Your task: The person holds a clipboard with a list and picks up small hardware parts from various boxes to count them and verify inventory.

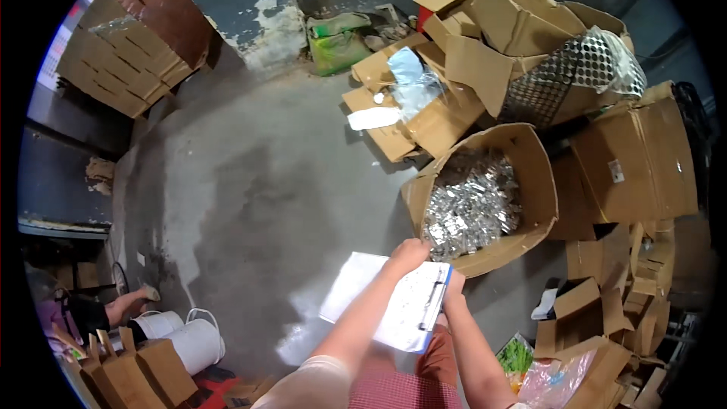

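Note:
A blue-edged clipboard (426, 339) bearing white sheets of paper (394, 303) is held in front of me, its dark metal clip toward the right side. Around its right edge, beside the clip, my right hand (456, 285) is closed, with the fingers partly hidden behind the board. My left hand (410, 253) is closed at the board's far edge, the forearm crossing over the paper; what its fingers grip is hidden. Just beyond both hands stands an open cardboard box (535, 170) filled with shiny silvery pieces (473, 208).
Flattened cardboard and open boxes (492, 68) pile up at the far right, with more cartons (583, 318) at the near right. White buckets (198, 344) and a cut carton (136, 375) stand at the near left. Another person's leg (129, 304) shows there. Concrete floor (250, 204) spreads leftward.

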`<act>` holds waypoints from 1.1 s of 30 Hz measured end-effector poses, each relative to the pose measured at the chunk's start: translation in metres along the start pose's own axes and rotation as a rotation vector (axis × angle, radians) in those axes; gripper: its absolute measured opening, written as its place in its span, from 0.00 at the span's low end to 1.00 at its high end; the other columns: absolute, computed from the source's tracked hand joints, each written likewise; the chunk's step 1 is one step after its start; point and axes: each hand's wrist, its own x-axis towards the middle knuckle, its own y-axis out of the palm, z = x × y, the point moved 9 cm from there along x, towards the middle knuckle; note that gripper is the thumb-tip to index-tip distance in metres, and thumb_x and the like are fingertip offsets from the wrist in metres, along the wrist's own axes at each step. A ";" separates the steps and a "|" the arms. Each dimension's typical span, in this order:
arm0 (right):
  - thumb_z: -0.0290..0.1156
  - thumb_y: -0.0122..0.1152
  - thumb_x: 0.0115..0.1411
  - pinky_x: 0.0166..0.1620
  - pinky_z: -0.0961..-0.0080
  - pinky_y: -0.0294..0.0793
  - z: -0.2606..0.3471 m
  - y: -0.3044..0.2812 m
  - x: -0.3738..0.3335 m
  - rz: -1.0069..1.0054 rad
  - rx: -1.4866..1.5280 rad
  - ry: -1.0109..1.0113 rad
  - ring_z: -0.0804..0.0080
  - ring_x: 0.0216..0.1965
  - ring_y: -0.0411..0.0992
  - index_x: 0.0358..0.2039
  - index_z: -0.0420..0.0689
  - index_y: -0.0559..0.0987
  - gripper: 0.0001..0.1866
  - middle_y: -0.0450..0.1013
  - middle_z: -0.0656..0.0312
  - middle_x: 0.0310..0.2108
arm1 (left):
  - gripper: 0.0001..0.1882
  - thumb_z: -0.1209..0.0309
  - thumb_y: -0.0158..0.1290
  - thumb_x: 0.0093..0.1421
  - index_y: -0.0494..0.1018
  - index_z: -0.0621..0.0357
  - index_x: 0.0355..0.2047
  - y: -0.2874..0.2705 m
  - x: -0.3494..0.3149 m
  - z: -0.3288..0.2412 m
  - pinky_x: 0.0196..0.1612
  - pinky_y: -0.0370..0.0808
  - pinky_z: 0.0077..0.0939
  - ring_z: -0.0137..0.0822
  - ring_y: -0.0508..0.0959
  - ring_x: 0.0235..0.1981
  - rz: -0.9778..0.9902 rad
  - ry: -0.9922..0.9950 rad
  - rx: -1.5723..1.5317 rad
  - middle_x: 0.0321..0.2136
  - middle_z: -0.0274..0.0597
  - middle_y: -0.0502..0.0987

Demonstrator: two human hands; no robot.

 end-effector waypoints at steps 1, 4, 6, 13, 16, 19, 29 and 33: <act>0.43 0.52 0.58 0.35 0.61 0.75 0.014 -0.006 -0.014 0.031 -0.066 0.000 0.57 0.32 0.79 0.29 0.49 0.82 0.15 0.80 0.57 0.29 | 0.28 0.56 0.35 0.65 0.75 0.71 0.39 0.004 -0.010 0.008 0.54 0.67 0.50 0.64 0.74 0.48 -0.021 -0.038 -0.039 0.43 0.68 0.75; 0.41 0.53 0.55 0.35 0.59 0.75 0.032 -0.003 -0.049 -0.063 -0.058 -0.188 0.53 0.32 0.78 0.27 0.49 0.83 0.13 0.79 0.54 0.27 | 0.28 0.57 0.33 0.66 0.75 0.72 0.37 0.026 -0.042 0.037 0.54 0.67 0.51 0.64 0.74 0.46 -0.063 -0.045 -0.068 0.42 0.68 0.75; 0.38 0.55 0.53 0.35 0.59 0.75 0.033 0.002 -0.074 -0.135 -0.060 -0.273 0.52 0.32 0.78 0.26 0.48 0.83 0.11 0.79 0.53 0.27 | 0.28 0.57 0.33 0.66 0.75 0.73 0.37 0.049 -0.065 0.053 0.53 0.68 0.51 0.64 0.75 0.45 -0.082 -0.011 -0.057 0.41 0.68 0.75; 0.43 0.55 0.51 0.34 0.57 0.74 -0.012 0.071 -0.157 0.209 -0.499 -0.384 0.51 0.32 0.78 0.23 0.47 0.84 0.15 0.78 0.51 0.27 | 0.25 0.60 0.34 0.66 0.74 0.70 0.37 0.133 -0.183 0.080 0.50 0.70 0.50 0.61 0.76 0.44 -0.223 -0.130 -0.026 0.38 0.67 0.76; 0.35 0.56 0.52 0.36 0.61 0.74 -0.017 0.096 -0.212 0.337 -0.589 -0.418 0.56 0.35 0.78 0.28 0.46 0.84 0.11 0.80 0.53 0.31 | 0.31 0.52 0.32 0.67 0.75 0.68 0.44 0.215 -0.221 0.158 0.58 0.66 0.44 0.57 0.73 0.53 -0.214 -0.335 -0.198 0.46 0.64 0.75; 0.31 0.56 0.55 0.30 0.64 0.72 -0.144 0.090 -0.205 0.113 0.659 -0.016 0.65 0.26 0.74 0.32 0.40 0.82 0.10 0.79 0.57 0.31 | 0.32 0.49 0.31 0.68 0.75 0.65 0.42 0.257 -0.234 0.099 0.56 0.67 0.43 0.56 0.74 0.51 -0.231 -0.221 -0.217 0.45 0.60 0.76; 0.44 0.54 0.54 0.28 0.60 0.73 -0.093 0.169 -0.409 0.303 -0.239 -0.675 0.60 0.27 0.79 0.26 0.50 0.85 0.15 0.80 0.59 0.26 | 0.28 0.56 0.33 0.67 0.75 0.69 0.41 0.368 -0.435 0.167 0.53 0.68 0.47 0.60 0.75 0.48 -0.417 -0.296 -0.513 0.44 0.64 0.76; 0.32 0.54 0.57 0.32 0.67 0.76 -0.127 0.193 -0.471 0.503 0.522 -0.072 0.62 0.29 0.77 0.29 0.34 0.81 0.13 0.77 0.54 0.27 | 0.26 0.60 0.34 0.66 0.75 0.70 0.37 0.366 -0.506 0.158 0.51 0.69 0.48 0.59 0.76 0.44 -0.487 -0.261 -0.351 0.42 0.63 0.77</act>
